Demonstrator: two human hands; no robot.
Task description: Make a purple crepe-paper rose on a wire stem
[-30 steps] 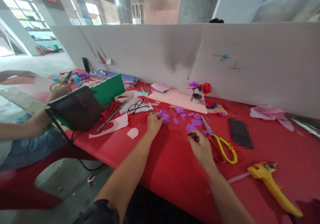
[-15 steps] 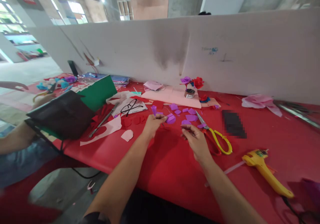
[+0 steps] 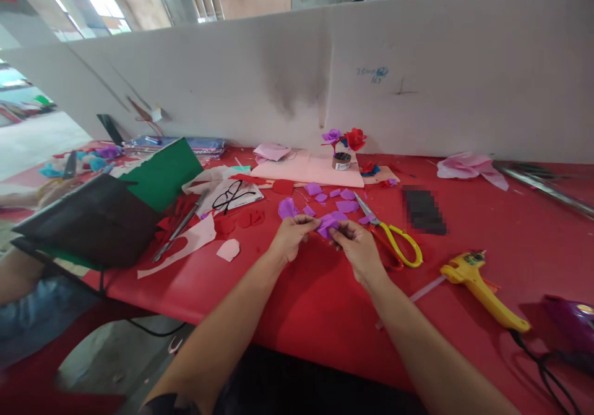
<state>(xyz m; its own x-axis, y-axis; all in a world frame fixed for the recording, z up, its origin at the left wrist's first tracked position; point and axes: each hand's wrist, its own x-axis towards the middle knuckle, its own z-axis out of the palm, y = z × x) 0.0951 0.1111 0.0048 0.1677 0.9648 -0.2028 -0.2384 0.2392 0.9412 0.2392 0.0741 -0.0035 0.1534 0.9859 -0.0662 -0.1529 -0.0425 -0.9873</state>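
Observation:
My left hand (image 3: 293, 237) is closed, thumb and fingers pinching the left edge of a purple crepe-paper petal (image 3: 330, 222). From the right, my right hand (image 3: 358, 249) grips the same petal, its fingertips partly hidden by the paper. Just above my left hand's fingers shows another purple paper piece (image 3: 288, 207); I cannot tell whether that hand holds it too. Loose purple petals (image 3: 347, 206) lie on the red table beyond the hands. Scissors (image 3: 394, 237) with yellow handles rest right of my right hand.
A yellow glue gun (image 3: 485, 291) with its cord lies at the right, near a dark phone-like slab (image 3: 423, 211). Paper flowers (image 3: 355, 139) stand in a tape roll (image 3: 341, 161) at the back. Eyeglasses (image 3: 228, 196) and a dark bag (image 3: 93, 223) are leftward, beside another person's arm (image 3: 23, 266).
My right hand has moved left to meet my left hand and now grips the purple petal. The purple piece above my left hand shows wider. The view has shifted slightly right and down.

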